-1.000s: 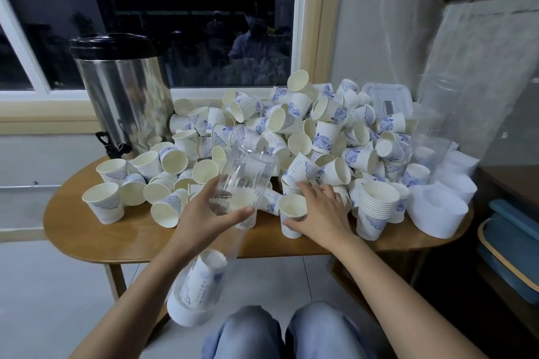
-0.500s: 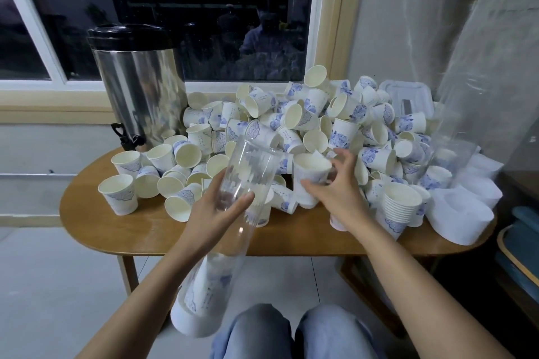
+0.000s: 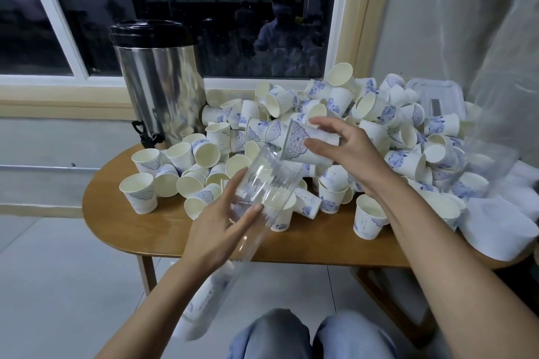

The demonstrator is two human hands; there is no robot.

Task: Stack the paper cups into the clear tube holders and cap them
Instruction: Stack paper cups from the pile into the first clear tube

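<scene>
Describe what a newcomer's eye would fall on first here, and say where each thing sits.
First comes the heap of blue-patterned paper cups spilling across the middle and right of the wooden table. In front of it, the left hand grips a tilted clear tube while the right hand holds one paper cup sideways at its open mouth. A steel urn with a black lid stands back left.

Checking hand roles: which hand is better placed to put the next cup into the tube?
Right. The right hand holds a paper cup by the mouth of the clear tube; the left hand grips that tube.
</scene>
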